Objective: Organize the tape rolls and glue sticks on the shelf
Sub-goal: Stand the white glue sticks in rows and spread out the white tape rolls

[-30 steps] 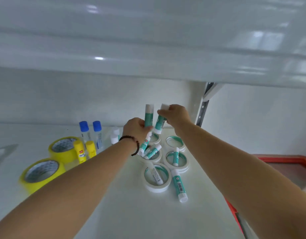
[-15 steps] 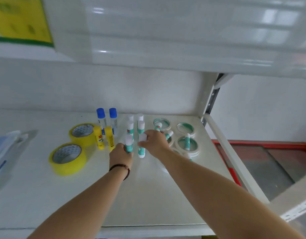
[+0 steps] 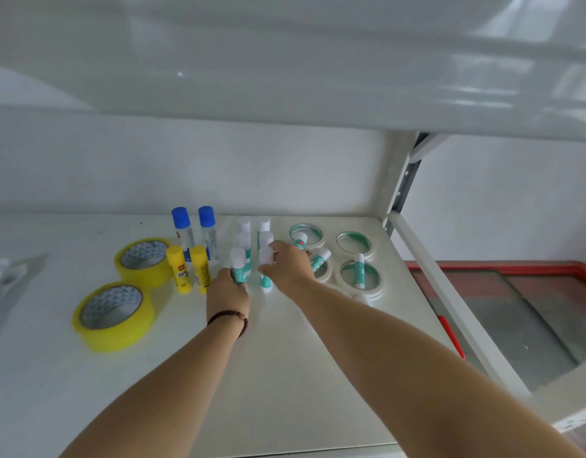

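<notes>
- Both hands have shifted left from the white tape rolls (image 3: 359, 276) to the upright glue-stick rows.
- Left hand (image 3: 227, 292): closed around a teal glue stick (image 3: 238, 267), upright on the shelf (image 3: 285, 375).
- Right hand (image 3: 286, 266): fingers grip a second teal glue stick (image 3: 266, 271), upright just beside the first.
- Yellow tape rolls (image 3: 113, 315): flat, far left.

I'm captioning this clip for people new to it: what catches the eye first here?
Both hands meet at the shelf's middle: the left hand and the right hand each set a teal glue stick upright in a small cluster. Left of them lie two bright yellow tape rolls; to the right, white tape rolls have glue sticks lying in them.
</notes>
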